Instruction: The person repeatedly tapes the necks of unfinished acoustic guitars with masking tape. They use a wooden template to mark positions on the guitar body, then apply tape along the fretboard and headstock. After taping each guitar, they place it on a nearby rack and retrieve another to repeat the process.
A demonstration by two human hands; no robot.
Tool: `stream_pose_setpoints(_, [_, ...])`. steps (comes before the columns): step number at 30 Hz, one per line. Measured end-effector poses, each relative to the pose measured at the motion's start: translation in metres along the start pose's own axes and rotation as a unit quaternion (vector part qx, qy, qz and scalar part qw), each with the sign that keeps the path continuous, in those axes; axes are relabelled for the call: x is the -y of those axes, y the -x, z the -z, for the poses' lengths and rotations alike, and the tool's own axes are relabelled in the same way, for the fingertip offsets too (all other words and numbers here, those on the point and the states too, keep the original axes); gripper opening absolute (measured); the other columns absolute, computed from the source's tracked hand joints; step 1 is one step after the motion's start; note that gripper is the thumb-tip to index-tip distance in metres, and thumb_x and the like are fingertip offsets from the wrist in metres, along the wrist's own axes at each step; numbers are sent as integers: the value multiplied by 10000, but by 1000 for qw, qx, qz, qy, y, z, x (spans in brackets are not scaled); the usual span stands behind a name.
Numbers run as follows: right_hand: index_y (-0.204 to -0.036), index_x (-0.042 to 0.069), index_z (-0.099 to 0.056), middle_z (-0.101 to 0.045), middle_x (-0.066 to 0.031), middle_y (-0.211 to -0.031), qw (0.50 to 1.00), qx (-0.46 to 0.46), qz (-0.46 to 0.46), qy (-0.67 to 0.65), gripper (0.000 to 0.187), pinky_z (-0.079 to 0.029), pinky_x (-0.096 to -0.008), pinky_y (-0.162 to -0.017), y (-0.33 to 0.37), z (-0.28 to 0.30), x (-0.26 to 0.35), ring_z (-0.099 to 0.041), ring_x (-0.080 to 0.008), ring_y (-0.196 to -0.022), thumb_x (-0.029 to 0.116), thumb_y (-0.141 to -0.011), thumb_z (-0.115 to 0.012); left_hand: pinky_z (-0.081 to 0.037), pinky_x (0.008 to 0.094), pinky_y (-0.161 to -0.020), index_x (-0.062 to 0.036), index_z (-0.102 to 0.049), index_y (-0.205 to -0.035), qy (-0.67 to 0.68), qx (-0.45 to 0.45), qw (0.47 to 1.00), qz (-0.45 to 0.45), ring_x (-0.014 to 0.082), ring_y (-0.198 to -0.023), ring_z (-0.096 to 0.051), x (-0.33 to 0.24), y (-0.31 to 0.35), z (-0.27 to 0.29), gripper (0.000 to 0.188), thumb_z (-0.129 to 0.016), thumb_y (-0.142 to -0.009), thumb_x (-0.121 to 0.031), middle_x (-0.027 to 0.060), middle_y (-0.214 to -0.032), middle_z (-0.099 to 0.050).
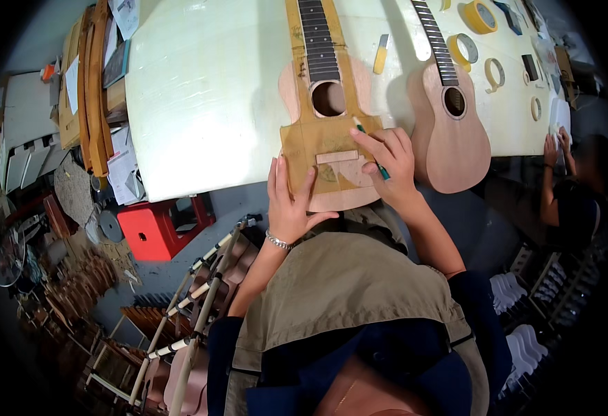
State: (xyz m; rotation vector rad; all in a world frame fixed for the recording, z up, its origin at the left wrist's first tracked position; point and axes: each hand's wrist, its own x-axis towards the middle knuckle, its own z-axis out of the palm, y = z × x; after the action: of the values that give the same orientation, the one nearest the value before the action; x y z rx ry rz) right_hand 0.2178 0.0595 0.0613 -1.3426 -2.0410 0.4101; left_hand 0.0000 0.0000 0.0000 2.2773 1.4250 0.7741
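An unfinished wooden ukulele (339, 202) lies at the bench's near edge, its neck pointing away from me. Over its body and along both sides of the fretboard (320, 48) sits a flat yellow-brown template (298, 142) with cutouts. A pale rectangular piece of wood (337, 157) shows at the template's lower part. My left hand (288, 197) rests on the template's lower left, fingers spread and thumb out along the body's end. In my right hand (395, 158) is a slim green pencil (381, 170), tilted across the template right of the pale piece.
A second ukulele (449, 149) lies close on the right. Beyond it are tape rolls (481, 16) and a yellow cutter knife (381, 55). A red stool (153, 232) and a pipe rack (210, 288) stand at left. Another person's hands (557, 144) are at the far right.
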Motion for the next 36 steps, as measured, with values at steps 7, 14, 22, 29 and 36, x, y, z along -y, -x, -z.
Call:
stream_pose_setpoints(7, [-894,57,-654,-617,-53,-801,994,39,52,-93,162,-415,-326,-679,16,-25,10,-547,-223,-766,73,-734,-677,-342,559,-981,-108,-454,-1334,-4,-20,1000,-8,534,-1230,-304,2,6,-5,907,-643,-644,-667,324,-1407,-226])
stream_pose_setpoints(14, [-746,124,-619,-616,13,-780,987,23,10,157,85,-378,-357,-685,5,-5,12,-534,-195,-773,183,-746,-681,-348,549,-982,-104,-471,-1321,-13,-17,1000,-9,530,-1233,-303,3,4,-5,900,-649,-638,-662,322,-1408,-224])
stream_pose_setpoints(22, [-858,91,-692,-637,-17,-725,990,90,-88,-66,101,-393,-339,-727,-12,-22,15,-551,-219,-752,159,-812,-632,-342,541,-993,-101,-475,-1317,-6,-14,1000,-3,524,-1237,-300,3,4,-3,906,-658,-628,-660,316,-1402,-236])
stream_pose_setpoints(29, [-772,64,-580,-610,-91,-724,959,-79,-272,3,137,-455,-372,-641,11,-13,-30,-572,-292,-676,130,-751,-698,-288,511,-1028,-81,-461,-1325,0,4,1000,-3,477,-1277,-281,3,0,0,952,-686,-597,-652,318,-1420,-216])
stream_pose_setpoints(36, [-675,90,-397,-530,28,-748,771,-259,-315,-490,323,-412,-203,-685,-18,22,-39,-519,-59,-746,42,-808,-688,-297,476,-1037,0,-288,-1403,-43,5,999,4,440,-1291,-307,19,-18,17,1093,-733,-598,-590,283,-1435,-239])
